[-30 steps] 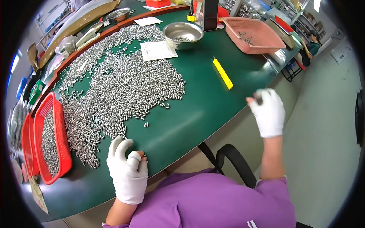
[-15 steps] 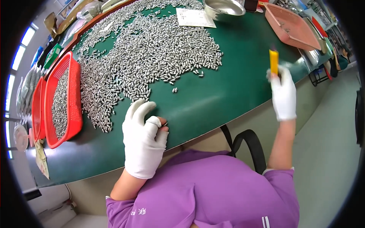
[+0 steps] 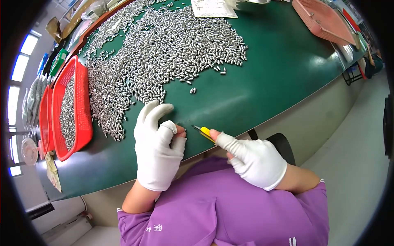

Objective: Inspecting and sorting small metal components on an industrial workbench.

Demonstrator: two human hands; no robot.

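My left hand (image 3: 158, 145), in a white glove with bare thumb and index fingertips, is at the table edge in a pinch. A small metal part peeks out between those fingertips, mostly hidden by them. In my right hand (image 3: 258, 162), also white-gloved, is a yellow utility knife (image 3: 206, 132), its blade pointing left at the pinched fingers but apart from them. Beyond the left hand spreads a wide heap of small silvery metal parts (image 3: 176, 49). A couple of loose parts (image 3: 193, 90) lie just off the heap.
A red plastic basket (image 3: 84, 106) filled with such parts stands at left, with another red basket (image 3: 44, 119) beside it. At far right sits a pink basket (image 3: 324, 24). A paper sheet (image 3: 213, 9) and a metal bowl (image 3: 250, 5) are at the back of the green table (image 3: 279, 78).
My right hand has swung from the far right with the knife, inward and nearer, to beside my left hand. The left hand keeps its pinch. The view has shifted slightly.
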